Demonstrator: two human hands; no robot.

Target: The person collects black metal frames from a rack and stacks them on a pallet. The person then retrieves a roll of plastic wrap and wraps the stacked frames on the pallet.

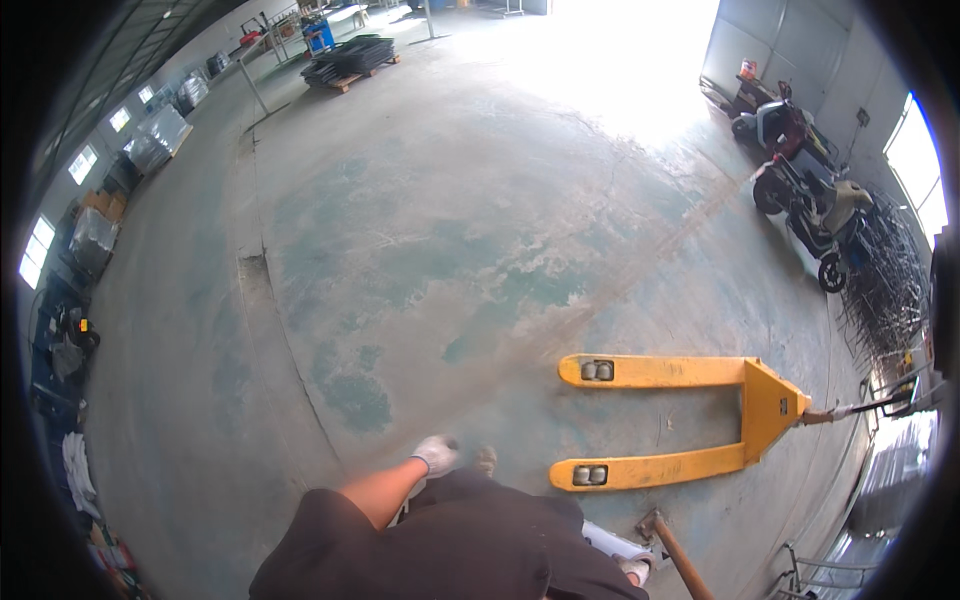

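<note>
My left hand (437, 455), in a white work glove, hangs in front of my body. Its fingers look curled in, slightly blurred, with nothing visible in them. Low on the right, my right hand (636, 570) is also gloved and partly hidden by my dark shirt. It is curled at the end of a smooth white object (612, 541) whose kind I cannot make out. Just right of that hand is a hammer (680, 555) with a wooden handle and a dark head; whether the hand touches it is not visible. A shoe tip (486, 460) shows by my left hand.
A yellow pallet jack (775, 410) stands at the right, forks pointing left. Beyond it are parked scooters (825, 205) and a heap of thin metal rods (885, 275). Dark stacked panels (350, 60) lie on a pallet far off. Wrapped goods (155, 140) line the left wall.
</note>
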